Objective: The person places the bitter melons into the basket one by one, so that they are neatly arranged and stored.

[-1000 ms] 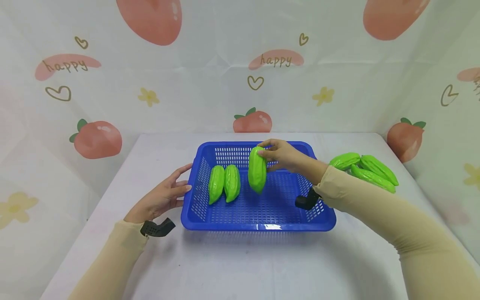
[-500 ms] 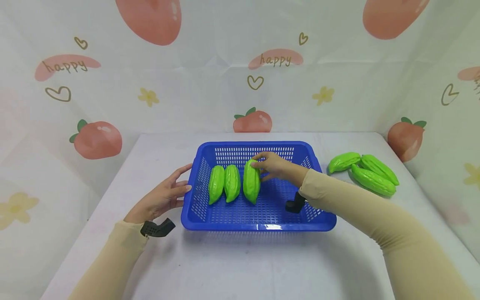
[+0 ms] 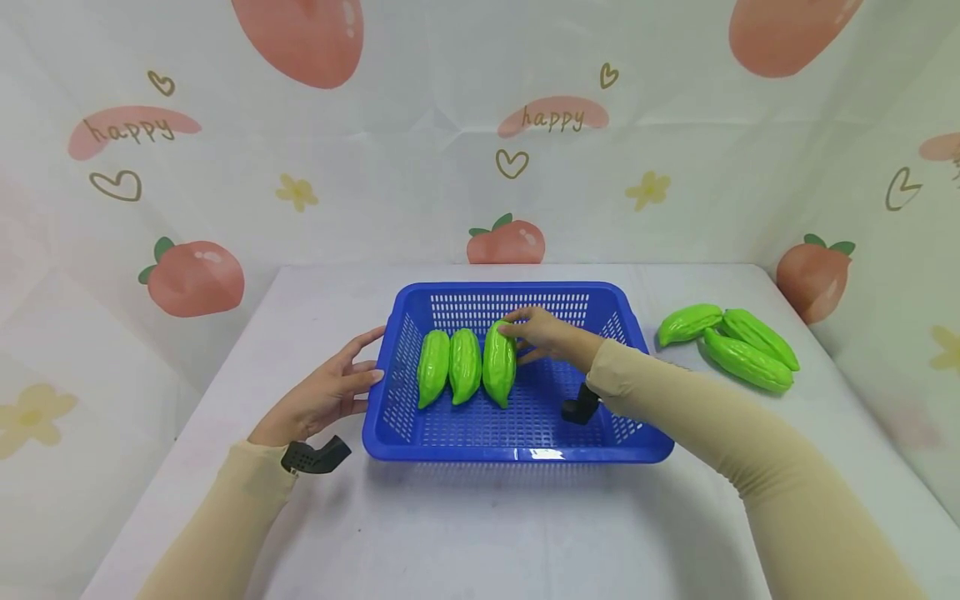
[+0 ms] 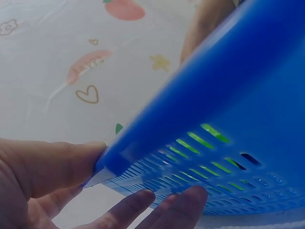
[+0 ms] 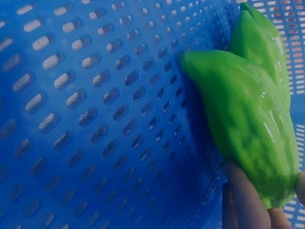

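A blue plastic basket [image 3: 517, 454] with slotted walls stands on the white table. My left hand [image 3: 326, 392] holds its left rim; in the left wrist view the thumb [image 4: 71, 162] meets the rim and other fingers lie under it by the wall. My right hand [image 3: 551, 336] reaches inside and pinches the upper end of a glossy green bitter melon [image 3: 499, 367]. That melon appears low, at the basket floor, its pointed end towards me. To its left lie two more bitter melons, one in the middle [image 3: 465, 367] and one by the left wall [image 3: 433, 368].
On the table right of the basket lie three more bitter melons, one at the left [image 3: 688, 323], one in front [image 3: 748, 360] and one behind [image 3: 761, 337]. A printed white cloth [image 3: 420, 192] rises behind the table and along both sides.
My right hand has lowered the bitter melon into the basket and shifted it left, closer to the two lying there. The left hand has stayed at the rim.
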Demonstrator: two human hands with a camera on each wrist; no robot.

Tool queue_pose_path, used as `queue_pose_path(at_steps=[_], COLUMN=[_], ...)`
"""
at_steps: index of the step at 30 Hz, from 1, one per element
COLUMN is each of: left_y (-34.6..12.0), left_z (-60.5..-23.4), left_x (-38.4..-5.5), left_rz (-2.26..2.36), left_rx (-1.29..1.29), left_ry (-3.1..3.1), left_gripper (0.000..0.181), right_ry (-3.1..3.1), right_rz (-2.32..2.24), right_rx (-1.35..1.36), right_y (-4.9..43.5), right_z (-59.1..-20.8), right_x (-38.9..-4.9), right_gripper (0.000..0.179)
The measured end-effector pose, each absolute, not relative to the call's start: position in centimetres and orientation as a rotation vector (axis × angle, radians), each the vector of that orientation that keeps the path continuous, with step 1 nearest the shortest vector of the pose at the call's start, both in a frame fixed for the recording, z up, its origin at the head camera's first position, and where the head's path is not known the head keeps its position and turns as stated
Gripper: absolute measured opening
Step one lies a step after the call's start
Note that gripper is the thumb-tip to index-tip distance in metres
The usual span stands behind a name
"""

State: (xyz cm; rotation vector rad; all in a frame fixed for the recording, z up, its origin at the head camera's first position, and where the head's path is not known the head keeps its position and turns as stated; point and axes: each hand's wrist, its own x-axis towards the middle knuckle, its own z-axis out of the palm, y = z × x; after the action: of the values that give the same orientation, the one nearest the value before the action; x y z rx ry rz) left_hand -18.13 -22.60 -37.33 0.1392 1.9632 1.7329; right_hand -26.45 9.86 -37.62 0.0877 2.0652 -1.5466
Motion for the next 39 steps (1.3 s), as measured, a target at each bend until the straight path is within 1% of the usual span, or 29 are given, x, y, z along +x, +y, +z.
queue_pose_path(at_steps=[11, 21, 39], left_y=[-22.58, -22.53, -22.55], left_z=[-37.35, -37.15, -37.39], left_x=[-18.08, -18.04, -18.08], left_rz=[1.727, 1.72, 1.73], left_rx=[0.148, 0.119, 0.139], left_ry=[1.971, 1.979, 1.984], left_gripper=[0.078, 0.078, 0.078], right_ry=[2.074, 2.045, 2.064], right_rz=[-1.532, -1.519, -1.494], right_rx=[0.063, 0.047, 0.116], right_y=[9.76, 9.7, 9.55], right_z=[-38.24, -38.34, -38.53], right_x=[-26.44, -26.38, -26.41], right_gripper=[0.048, 0.055, 0.05])
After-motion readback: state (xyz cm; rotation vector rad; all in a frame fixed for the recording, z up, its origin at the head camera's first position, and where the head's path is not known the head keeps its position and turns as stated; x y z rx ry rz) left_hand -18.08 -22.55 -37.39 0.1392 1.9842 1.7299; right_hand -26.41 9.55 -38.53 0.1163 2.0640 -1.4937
